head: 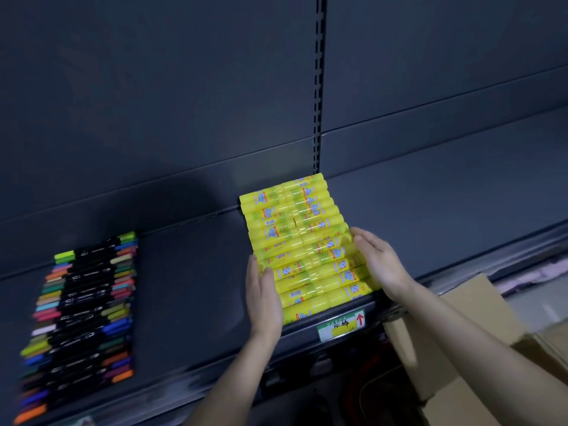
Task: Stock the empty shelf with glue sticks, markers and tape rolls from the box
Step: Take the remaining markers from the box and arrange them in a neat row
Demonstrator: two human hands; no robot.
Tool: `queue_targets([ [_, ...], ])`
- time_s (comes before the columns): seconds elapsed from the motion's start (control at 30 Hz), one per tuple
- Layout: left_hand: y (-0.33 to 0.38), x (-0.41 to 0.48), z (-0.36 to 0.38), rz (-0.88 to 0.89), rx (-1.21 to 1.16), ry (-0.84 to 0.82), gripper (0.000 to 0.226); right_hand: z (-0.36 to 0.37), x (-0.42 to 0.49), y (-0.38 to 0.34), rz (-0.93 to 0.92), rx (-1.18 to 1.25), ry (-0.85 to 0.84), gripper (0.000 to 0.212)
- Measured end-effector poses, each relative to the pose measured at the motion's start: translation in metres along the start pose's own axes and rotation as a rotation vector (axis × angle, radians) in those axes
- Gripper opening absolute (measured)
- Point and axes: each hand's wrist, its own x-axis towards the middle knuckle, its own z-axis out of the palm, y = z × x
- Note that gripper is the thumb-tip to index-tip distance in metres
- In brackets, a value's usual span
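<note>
You have a dark grey shelf (190, 287) in front of you, running from lower left up to the right. On its left part lies a row of markers (83, 318), side by side, black barrels with coloured caps (the nearest ones are blurred). Well apart from them, to the right, lie the yellow glue sticks (304, 244), packed in two columns from the front edge to the back panel. A price label (341, 325) sits on the shelf's front rail below them.

A shelf-edge label (341, 325) carried a red up-arrow and handwritten characters, too small to make out; print on the glue sticks (304, 241) was unreadable.
</note>
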Motion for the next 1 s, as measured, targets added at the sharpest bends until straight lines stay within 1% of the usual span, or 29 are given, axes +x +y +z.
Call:
queue_targets([
  [0.2, 0.009, 0.011, -0.006, -0.076, -0.058, 0.004, 0.051, -0.008, 0.010, -0.009, -0.004, 0.031, -0.012, 0.044],
  [0.3, 0.010, 0.019, -0.005, -0.085, -0.073, -0.009, 0.051, -0.004, 0.016, -0.018, 0.005, 0.037, -0.055, 0.048],
  [0.4, 0.010, 0.022, 0.004, -0.065, -0.056, -0.035, 0.051, 0.001, 0.020, -0.023, -0.010, 0.034, -0.095, 0.042],
  [0.5, 0.007, 0.024, 0.006, -0.065, -0.042, -0.039, 0.064, 0.002, 0.021, -0.024, -0.016, 0.030, -0.119, 0.044],
  [0.57, 0.005, 0.025, 0.006, -0.077, -0.048, -0.041, 0.069, 0.003, 0.024, -0.019, -0.019, 0.028, -0.128, 0.048],
  [0.63, 0.005, 0.026, 0.004, -0.092, -0.068, -0.039, 0.066, 0.002, 0.028, -0.016, -0.019, 0.021, -0.129, 0.052],
  [0.73, 0.010, 0.034, 0.000, -0.129, -0.101, 0.017, 0.055, -0.001, 0.036, -0.021, -0.008, 0.020, -0.115, 0.052],
  [0.8, 0.016, 0.043, -0.002, -0.129, -0.110, 0.043, 0.053, -0.001, 0.045, -0.027, -0.004, 0.043, -0.111, 0.054],
  [0.9, 0.029, 0.059, 0.000, -0.119, -0.102, 0.039, 0.054, 0.006, 0.059, -0.034, 0.005, 0.070, -0.130, 0.054],
  [1.0, 0.026, 0.078, 0.008, -0.139, -0.080, -0.001, 0.060, 0.014, 0.069, -0.038, 0.001, 0.052, -0.156, 0.050],
])
